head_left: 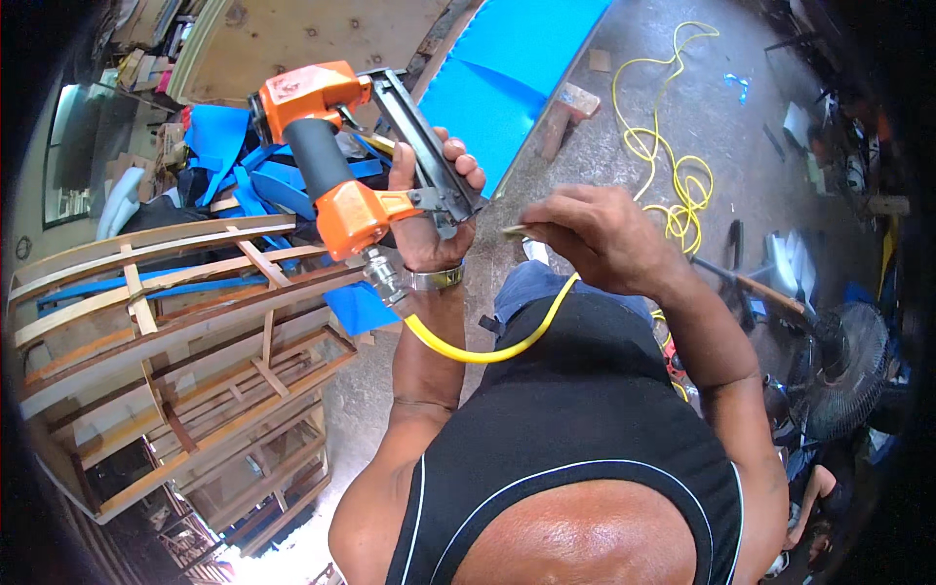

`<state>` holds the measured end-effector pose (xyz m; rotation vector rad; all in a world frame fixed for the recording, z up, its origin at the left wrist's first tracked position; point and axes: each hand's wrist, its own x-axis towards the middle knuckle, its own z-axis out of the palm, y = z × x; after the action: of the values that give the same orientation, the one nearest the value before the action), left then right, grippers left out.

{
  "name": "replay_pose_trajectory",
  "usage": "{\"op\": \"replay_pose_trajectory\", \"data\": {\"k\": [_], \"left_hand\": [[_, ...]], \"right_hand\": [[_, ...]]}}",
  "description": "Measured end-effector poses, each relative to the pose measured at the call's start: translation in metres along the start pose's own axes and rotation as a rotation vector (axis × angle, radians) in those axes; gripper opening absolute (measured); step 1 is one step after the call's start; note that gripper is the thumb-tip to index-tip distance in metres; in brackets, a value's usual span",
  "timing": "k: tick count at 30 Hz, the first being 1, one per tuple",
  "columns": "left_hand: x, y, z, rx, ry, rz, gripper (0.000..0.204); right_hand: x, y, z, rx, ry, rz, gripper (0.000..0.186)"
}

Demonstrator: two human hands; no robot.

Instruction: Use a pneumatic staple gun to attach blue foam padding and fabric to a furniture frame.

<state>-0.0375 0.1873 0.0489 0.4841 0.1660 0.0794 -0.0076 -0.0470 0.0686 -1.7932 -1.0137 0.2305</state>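
My left hand [425, 244] is closed around the long dark magazine of an orange and black pneumatic staple gun [331, 161], held up at the left of my chest. Its nose end tilts down toward my right hand. A yellow air hose [478, 356] joins a metal coupling [382, 273] at the handle's end and loops across my front. My right hand [604, 239] is a short way to the right of the magazine, apart from it. Its fingertips pinch a small, thin, pale strip [514, 230]; the rest of it is hidden by the fingers.
A blue-covered panel [512, 73] lies ahead. Wooden frames [185, 341] stack up at the left, with blue scraps [278, 180] beyond them. More yellow hose [673, 161] coils on the concrete floor. A fan [846, 370] stands at the right, near another person [814, 497].
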Motion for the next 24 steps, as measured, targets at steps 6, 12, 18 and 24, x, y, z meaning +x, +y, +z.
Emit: {"op": "replay_pose_trajectory", "data": {"k": [6,12,18,24], "left_hand": [[0.001,-0.012,0.006,-0.023,0.066,-0.01,0.044],[0.005,-0.018,0.0,-0.193,-0.15,-0.131,0.042],[0.005,-0.023,0.001,-0.081,-0.011,-0.157,0.044],[-0.002,-0.033,0.011,0.041,0.105,-0.101,0.046]], "right_hand": [[0.003,-0.01,0.01,0.016,0.131,-0.138,0.02],[-0.005,-0.012,0.011,-0.024,0.109,-0.058,0.013],[-0.004,-0.019,0.009,-0.005,0.246,-0.064,0.009],[0.004,-0.021,0.005,-0.117,0.255,-0.1,0.01]]}}
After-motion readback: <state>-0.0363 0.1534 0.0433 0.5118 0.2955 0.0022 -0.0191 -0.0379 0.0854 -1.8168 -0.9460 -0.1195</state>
